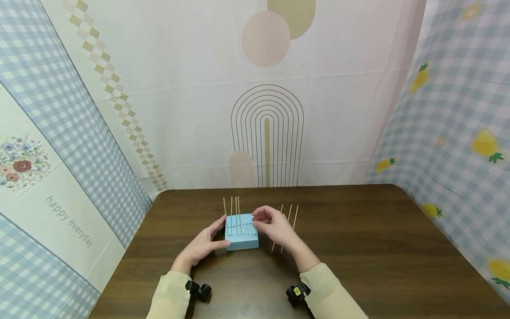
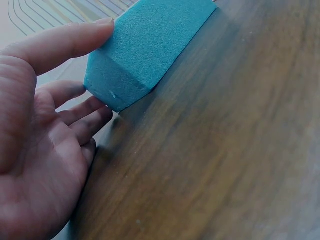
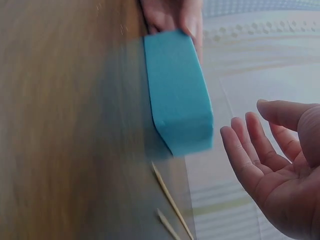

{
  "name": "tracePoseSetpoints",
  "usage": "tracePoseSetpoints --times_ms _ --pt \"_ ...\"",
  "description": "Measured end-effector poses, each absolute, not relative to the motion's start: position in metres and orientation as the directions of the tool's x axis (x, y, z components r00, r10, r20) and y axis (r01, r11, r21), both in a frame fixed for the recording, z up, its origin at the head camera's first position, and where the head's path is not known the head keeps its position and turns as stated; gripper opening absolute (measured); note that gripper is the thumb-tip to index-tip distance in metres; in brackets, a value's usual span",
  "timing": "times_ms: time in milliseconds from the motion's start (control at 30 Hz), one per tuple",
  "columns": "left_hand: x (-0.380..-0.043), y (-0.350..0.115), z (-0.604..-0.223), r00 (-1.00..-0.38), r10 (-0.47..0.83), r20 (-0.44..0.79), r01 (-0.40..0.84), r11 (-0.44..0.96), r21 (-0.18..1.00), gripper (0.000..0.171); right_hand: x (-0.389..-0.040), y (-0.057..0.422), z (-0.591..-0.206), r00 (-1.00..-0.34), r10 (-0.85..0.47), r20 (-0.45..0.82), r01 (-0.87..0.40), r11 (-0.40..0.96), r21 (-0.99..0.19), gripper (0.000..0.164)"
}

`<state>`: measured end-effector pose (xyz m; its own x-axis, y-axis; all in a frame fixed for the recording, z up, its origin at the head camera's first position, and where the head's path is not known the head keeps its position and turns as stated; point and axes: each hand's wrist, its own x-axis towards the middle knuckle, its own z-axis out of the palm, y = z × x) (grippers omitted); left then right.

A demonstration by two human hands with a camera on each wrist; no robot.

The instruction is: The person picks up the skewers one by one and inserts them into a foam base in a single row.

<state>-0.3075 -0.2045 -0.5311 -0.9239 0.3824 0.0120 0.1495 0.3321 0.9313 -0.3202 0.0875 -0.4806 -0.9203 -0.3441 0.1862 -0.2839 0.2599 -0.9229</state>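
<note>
A light blue foam block (image 1: 244, 244) with rows of small dark holes on top sits on the table. Several thin wooden skewers (image 1: 231, 215) stand upright in its left part. My left hand (image 1: 204, 243) grips the block's left side, thumb at the near corner and fingers at the far one; the left wrist view shows the thumb (image 2: 75, 44) against the foam. Over the block's right edge hovers my right hand (image 1: 276, 227), fingers bent. In the right wrist view the thumb and fingers of the right hand (image 3: 285, 170) are apart, with nothing visible between them.
Three loose skewers (image 1: 296, 217) lie on the brown table (image 1: 358, 248) to the right of the block, partly behind the right hand. Patterned cloths hang at the back (image 1: 191, 124) and both sides. A small black camera sits on each wrist.
</note>
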Motion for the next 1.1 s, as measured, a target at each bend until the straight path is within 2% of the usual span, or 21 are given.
tracePoseSetpoints --times_ms 367,667,967,1100 --pt "-0.305 -0.208 -0.534 -0.927 0.374 0.014 0.154 0.348 0.925 0.094 -0.34 0.138 -0.487 -0.97 -0.224 0.094 -0.14 0.201 -0.97 0.023" --pt "-0.304 -0.209 -0.532 -0.928 0.374 0.011 0.149 0.343 0.927 0.094 -0.351 0.162 -0.493 -0.989 -0.14 0.036 -0.066 0.214 -0.975 0.036" --pt "-0.306 -0.206 -0.531 -0.926 0.377 0.006 0.152 0.357 0.922 0.094 -0.351 0.174 -0.499 -0.996 -0.087 -0.014 -0.018 0.358 -0.934 0.046" --pt "-0.307 -0.205 -0.53 -0.926 0.378 0.005 0.151 0.356 0.922 0.095 -0.35 0.176 -0.499 -0.997 -0.073 -0.031 0.002 0.372 -0.928 0.048"
